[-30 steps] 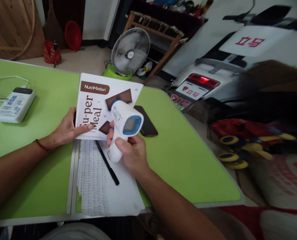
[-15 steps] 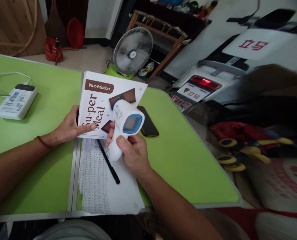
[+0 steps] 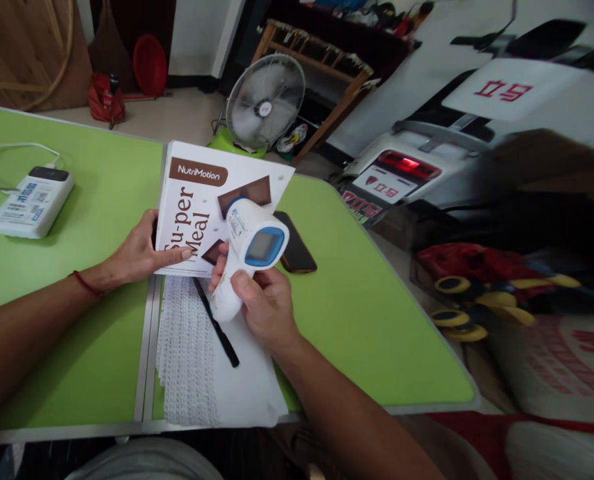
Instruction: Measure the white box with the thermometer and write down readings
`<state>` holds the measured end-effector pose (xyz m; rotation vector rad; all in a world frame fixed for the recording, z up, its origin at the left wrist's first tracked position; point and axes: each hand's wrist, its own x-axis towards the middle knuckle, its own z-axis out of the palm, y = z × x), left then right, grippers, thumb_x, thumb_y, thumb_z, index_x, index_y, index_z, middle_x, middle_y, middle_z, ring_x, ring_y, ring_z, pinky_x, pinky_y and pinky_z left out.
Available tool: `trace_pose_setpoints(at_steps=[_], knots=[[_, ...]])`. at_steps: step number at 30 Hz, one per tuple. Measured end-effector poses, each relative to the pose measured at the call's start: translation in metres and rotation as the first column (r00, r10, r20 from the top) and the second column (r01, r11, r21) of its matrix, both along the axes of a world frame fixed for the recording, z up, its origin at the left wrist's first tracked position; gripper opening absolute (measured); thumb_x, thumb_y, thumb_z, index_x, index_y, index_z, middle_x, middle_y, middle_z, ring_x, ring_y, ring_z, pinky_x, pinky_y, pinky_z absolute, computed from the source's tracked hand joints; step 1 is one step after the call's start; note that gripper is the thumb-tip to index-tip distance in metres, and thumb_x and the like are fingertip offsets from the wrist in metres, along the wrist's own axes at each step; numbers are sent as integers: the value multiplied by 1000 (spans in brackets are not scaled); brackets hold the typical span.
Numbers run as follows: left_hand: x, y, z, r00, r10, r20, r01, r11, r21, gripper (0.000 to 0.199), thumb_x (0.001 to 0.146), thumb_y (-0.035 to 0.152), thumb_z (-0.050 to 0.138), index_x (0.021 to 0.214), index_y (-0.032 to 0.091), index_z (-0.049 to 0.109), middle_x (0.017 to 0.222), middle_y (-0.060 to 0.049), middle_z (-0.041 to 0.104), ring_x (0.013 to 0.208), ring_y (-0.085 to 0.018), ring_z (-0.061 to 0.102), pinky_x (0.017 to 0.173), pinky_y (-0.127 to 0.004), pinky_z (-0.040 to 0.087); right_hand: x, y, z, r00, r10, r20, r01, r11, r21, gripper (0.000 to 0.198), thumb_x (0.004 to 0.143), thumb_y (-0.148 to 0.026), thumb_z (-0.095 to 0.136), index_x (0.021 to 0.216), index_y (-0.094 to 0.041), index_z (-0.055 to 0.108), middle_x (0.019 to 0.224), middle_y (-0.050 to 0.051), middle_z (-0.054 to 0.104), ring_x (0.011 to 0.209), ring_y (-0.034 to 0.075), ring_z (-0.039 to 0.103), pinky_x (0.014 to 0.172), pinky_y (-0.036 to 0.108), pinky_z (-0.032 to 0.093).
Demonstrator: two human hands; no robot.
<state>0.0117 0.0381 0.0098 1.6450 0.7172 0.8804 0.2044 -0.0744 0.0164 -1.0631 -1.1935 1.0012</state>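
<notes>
My left hand [image 3: 149, 250] grips the lower left edge of a white box [image 3: 187, 217] printed "NutriMotion Su-per Meal", thumb on its front face and the other fingers hidden behind. In my right hand [image 3: 267, 300] is a white and blue infrared thermometer [image 3: 239, 260], its fingers wrapped round the handle. The thermometer's grey screen faces me, and its head overlaps the box's front. Beneath them lie printed paper sheets [image 3: 191, 373] with a black pen [image 3: 221, 333] on top. A dark phone [image 3: 297, 243] rests on the green table [image 3: 367, 333] just right of the thermometer.
On the table's left stands a white power bank [image 3: 34, 200] with a cable plugged in. Beyond the table are a fan [image 3: 264, 103], a red basin [image 3: 150, 65] and a wooden rack [image 3: 321, 67]. A white scooter [image 3: 401, 167] stands at the right.
Hardly anything differs. The view has shifted very slightly; both hands keep the same hold on the box and the thermometer.
</notes>
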Motion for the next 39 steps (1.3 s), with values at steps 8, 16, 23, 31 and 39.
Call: trace_pose_setpoints(at_steps=[8, 16, 23, 31, 39], knots=[[1, -1, 1, 999, 34, -6, -34, 999, -17, 81, 66, 52, 92, 125, 16, 49, 125, -18, 66, 119, -41, 63, 93, -57, 57, -1, 1, 1, 998, 2, -61, -2, 1000, 5, 34, 78, -56, 77, 81, -24, 67, 74, 1, 70, 65, 17, 64, 64, 38, 59], [3, -1, 4, 999, -5, 47, 8, 999, -48, 77, 64, 45, 92, 121, 16, 50, 127, -16, 67, 116, -37, 65, 97, -57, 56, -1, -1, 3, 999, 13, -41, -12, 1000, 9, 37, 80, -61, 74, 82, -25, 66, 74, 1, 69, 66, 17, 63, 66, 39, 59], [2, -2, 2, 998, -11, 65, 13, 1000, -26, 75, 66, 47, 92, 121, 17, 51, 124, -16, 68, 111, -35, 67, 93, -55, 58, -2, 0, 4, 999, 25, -35, -24, 1000, 17, 36, 80, -59, 75, 81, -25, 66, 74, 1, 69, 66, 17, 64, 64, 38, 59], [1, 1, 0, 993, 91, 78, -98, 992, 85, 74, 70, 50, 92, 124, 18, 54, 123, -15, 69, 112, -37, 67, 94, -57, 59, 20, 2, 8, 978, 51, 205, -34, 996, -83, 23, 78, -43, 73, 88, -24, 64, 82, 2, 70, 74, 19, 65, 69, 39, 58], [-11, 21, -16, 966, 244, 86, -256, 948, 189, 77, 68, 53, 95, 123, 21, 52, 128, -14, 63, 123, -41, 62, 102, -62, 55, 70, 5, 24, 713, 111, 692, 65, 973, -223, 35, 70, -24, 64, 104, -21, 70, 93, 5, 77, 80, 22, 68, 70, 33, 54]])
